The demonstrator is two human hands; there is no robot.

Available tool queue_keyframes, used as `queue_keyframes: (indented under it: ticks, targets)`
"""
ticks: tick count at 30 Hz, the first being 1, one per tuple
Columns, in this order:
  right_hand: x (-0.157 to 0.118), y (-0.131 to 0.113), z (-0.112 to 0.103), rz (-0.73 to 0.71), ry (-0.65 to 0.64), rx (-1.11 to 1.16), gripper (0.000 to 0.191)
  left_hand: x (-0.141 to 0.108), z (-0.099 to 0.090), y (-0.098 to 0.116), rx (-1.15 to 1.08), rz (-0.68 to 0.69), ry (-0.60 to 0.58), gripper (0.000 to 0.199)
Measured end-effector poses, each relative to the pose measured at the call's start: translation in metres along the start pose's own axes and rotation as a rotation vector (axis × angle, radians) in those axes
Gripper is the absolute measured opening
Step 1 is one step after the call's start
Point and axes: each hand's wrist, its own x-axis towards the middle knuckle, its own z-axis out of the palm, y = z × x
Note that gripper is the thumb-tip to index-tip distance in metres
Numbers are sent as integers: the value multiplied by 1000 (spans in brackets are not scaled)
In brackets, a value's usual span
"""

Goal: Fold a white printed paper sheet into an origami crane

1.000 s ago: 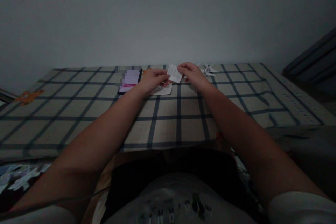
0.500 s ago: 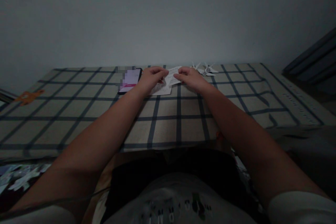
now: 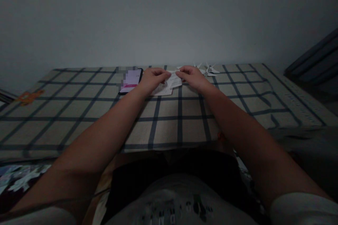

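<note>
At the desk (image 3: 169, 130), our left hand (image 3: 153, 78) and right hand (image 3: 192, 76) have drawn closer, each grip pinching the paper (image 3: 175, 81) (turned since earlier), so both sides are steadied.

Both arms (image 3: 111, 126) outstretched, fingers (image 3: 161, 76) pinched

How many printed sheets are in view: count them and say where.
2 visible: one held sheet between the left hand and right hand; one lower sheet on the checked cloth, partly behind the left hand. More may be hidden.
</note>
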Motion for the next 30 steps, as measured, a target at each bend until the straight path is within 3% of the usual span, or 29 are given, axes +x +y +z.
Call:
queue_keyframes:
  ticks: [9, 30]
  targets:
    - [-1, 1, -3, -34, -25, -53, 22, 1, 1, -6, -10, 28, -94, 35]
    - [-4, -7, 3, -28, -12, -38, 12, -4, 5, 4, -8, 41, -70, 27]
